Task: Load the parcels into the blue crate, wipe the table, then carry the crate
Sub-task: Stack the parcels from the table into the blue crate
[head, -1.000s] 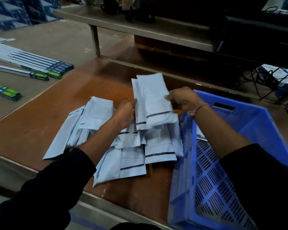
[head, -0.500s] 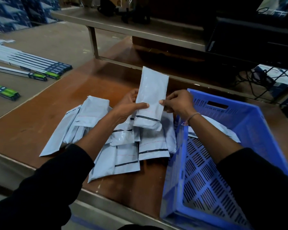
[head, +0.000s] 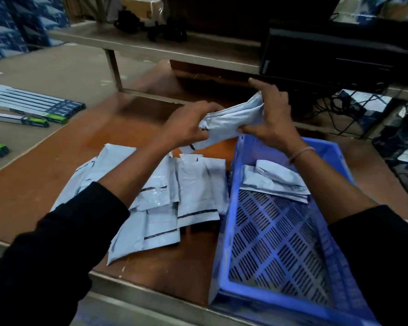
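Note:
Both my hands hold one pale grey parcel (head: pixel 231 123) in the air, above the far left corner of the blue crate (head: pixel 224 255). My left hand (head: pixel 186 124) grips its left end and my right hand (head: pixel 271 118) grips its right end, index finger pointing up. A heap of several grey parcels (head: pixel 165 203) lies on the brown table (head: pixel 57 175) just left of the crate. More grey parcels (head: pixel 273 182) lie inside the crate at its far end. The crate's perforated floor shows in front of them.
A raised shelf (head: pixel 174 50) runs across the back of the table, with dark objects on it and a black box (head: pixel 339 55) at the right. Cables (head: pixel 339 109) hang behind the crate. Long flat boxes (head: pixel 33 107) lie on the floor at left.
The parcel held upright over the heap has been turned sideways and carried right, to above the crate's far left corner. My hands moved up and right with it.

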Action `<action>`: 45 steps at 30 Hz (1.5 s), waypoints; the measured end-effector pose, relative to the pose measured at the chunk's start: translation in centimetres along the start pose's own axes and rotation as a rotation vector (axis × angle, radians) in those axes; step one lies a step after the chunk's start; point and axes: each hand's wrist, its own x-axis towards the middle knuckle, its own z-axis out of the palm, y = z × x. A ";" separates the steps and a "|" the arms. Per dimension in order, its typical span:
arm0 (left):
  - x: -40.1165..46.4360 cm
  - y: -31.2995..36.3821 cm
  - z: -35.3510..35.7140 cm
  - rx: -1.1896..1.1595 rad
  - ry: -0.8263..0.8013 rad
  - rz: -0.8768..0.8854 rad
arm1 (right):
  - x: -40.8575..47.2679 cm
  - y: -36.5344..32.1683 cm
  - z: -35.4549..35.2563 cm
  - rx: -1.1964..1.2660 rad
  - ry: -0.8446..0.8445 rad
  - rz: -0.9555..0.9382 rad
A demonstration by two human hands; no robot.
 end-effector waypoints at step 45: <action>5.2 13.5 21.0 0.484 -0.971 0.128 | -16.4 13.4 -0.4 -0.487 -0.818 0.338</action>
